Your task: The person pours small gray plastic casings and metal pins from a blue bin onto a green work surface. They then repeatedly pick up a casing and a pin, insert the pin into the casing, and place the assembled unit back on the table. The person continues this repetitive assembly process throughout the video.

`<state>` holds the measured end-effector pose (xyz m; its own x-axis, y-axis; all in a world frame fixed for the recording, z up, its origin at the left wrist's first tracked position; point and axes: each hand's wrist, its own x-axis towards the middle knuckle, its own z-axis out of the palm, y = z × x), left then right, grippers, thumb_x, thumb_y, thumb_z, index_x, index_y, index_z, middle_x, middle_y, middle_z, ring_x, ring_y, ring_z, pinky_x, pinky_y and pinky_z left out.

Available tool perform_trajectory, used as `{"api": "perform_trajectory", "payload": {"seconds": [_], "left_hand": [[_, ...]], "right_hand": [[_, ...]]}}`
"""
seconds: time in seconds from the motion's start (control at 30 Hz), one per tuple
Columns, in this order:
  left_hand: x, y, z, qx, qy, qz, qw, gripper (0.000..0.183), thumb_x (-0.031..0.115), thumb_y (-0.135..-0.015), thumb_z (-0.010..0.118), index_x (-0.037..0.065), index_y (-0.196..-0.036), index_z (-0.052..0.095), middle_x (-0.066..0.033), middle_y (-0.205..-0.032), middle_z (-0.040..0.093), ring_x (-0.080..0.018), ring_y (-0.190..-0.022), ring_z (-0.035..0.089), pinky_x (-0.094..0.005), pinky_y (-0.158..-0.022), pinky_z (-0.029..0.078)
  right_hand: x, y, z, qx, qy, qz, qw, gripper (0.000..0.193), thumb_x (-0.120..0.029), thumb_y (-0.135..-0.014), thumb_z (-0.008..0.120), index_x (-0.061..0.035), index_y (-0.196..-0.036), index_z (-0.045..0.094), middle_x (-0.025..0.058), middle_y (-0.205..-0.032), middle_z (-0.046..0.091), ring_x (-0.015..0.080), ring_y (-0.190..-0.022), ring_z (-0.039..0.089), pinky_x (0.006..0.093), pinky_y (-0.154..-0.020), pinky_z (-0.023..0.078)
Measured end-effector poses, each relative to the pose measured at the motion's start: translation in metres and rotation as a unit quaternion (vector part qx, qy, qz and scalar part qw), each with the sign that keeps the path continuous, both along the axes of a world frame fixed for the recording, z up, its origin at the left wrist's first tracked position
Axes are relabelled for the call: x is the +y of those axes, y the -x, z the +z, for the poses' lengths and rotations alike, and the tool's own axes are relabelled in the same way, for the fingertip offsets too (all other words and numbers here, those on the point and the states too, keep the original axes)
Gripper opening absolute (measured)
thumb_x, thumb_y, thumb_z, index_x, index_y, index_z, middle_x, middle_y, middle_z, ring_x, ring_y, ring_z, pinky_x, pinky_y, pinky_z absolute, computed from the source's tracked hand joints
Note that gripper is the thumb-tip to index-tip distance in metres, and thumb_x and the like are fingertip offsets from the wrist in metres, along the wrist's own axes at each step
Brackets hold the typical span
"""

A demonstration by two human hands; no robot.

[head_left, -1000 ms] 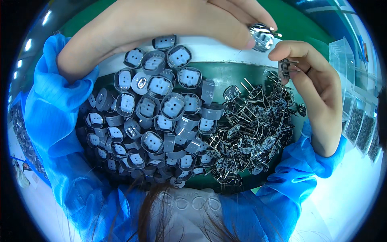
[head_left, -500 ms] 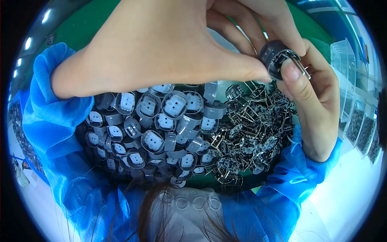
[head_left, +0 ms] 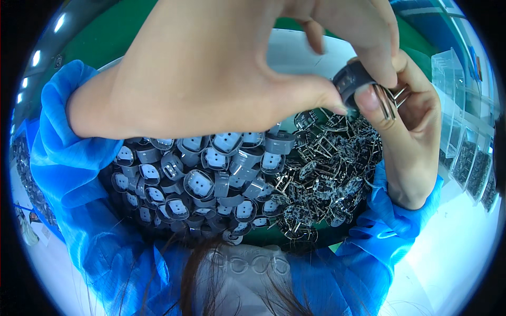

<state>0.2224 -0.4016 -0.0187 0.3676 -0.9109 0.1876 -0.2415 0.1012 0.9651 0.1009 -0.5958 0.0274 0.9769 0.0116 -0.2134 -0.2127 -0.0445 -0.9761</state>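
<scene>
A dark grey rounded plastic housing is held up between my two hands, above the piles. Long metal pins stick out of its right side. My left hand reaches across from the left and pinches the housing between thumb and forefinger. From the right, my right hand grips the same piece, its thumb pressed at the open side beside the pins. Below the left hand lies a heap of similar grey housings with white two-holed faces. Beneath the right hand is a tangle of black parts with metal pins.
Clear plastic bins stand at the right, with dark small parts in the compartments below. More grey parts lie in a blue-edged container at far left. A white curved surface shows behind the hands, over green.
The housing has shifted slightly left and turned, so its pins now point more downward. My left hand has lowered a little and its rear fingers have lifted from the pins' side.
</scene>
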Motion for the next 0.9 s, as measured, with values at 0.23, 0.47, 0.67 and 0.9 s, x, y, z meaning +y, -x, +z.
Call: {"api": "perform_trajectory", "payload": {"seconds": [0.23,0.47,0.67,0.9], "left_hand": [[-0.002,-0.002,-0.002,-0.027,0.006,-0.003,1.000,0.033,0.012,-0.085,0.082,0.004,-0.115,0.071,-0.0123,-0.111,0.069,-0.0189,-0.095,0.065,-0.0286,-0.080,0.052],[0.000,-0.010,0.003,-0.069,0.008,-0.002,0.998,0.033,0.012,-0.084,0.083,0.006,-0.114,0.072,-0.0113,-0.110,0.069,-0.0187,-0.094,0.064,-0.0284,-0.078,0.051],[-0.004,-0.020,0.002,-0.135,0.020,0.007,0.991,0.032,0.012,-0.083,0.084,0.007,-0.113,0.073,-0.0105,-0.109,0.068,-0.0184,-0.092,0.063,-0.0283,-0.076,0.050],[0.014,-0.069,-0.008,-0.376,-0.057,0.118,0.918,0.032,0.012,-0.082,0.084,0.008,-0.112,0.073,-0.0094,-0.112,0.067,-0.0195,-0.095,0.062,-0.0302,-0.079,0.051]], "right_hand": [[-0.004,-0.001,0.001,0.048,-0.002,0.020,0.999,0.054,-0.022,-0.082,0.081,0.0057,-0.123,0.060,0.0079,-0.106,0.068,0.0139,-0.098,0.063,0.0275,-0.092,0.047],[0.002,0.001,0.001,0.041,-0.010,0.003,0.999,0.051,-0.020,-0.083,0.081,0.0053,-0.123,0.061,0.0073,-0.107,0.068,0.0137,-0.098,0.064,0.0263,-0.092,0.047],[-0.005,-0.004,0.008,0.023,0.044,0.065,0.997,0.047,-0.023,-0.092,0.069,0.0060,-0.128,0.060,0.0107,-0.118,0.067,0.0114,-0.099,0.061,0.0245,-0.090,0.045],[-0.030,-0.007,0.012,-0.019,0.146,-0.045,0.988,0.064,-0.028,-0.097,0.059,0.0086,-0.147,0.044,0.0187,-0.137,0.061,0.0119,-0.100,0.056,0.0260,-0.088,0.044]]}}
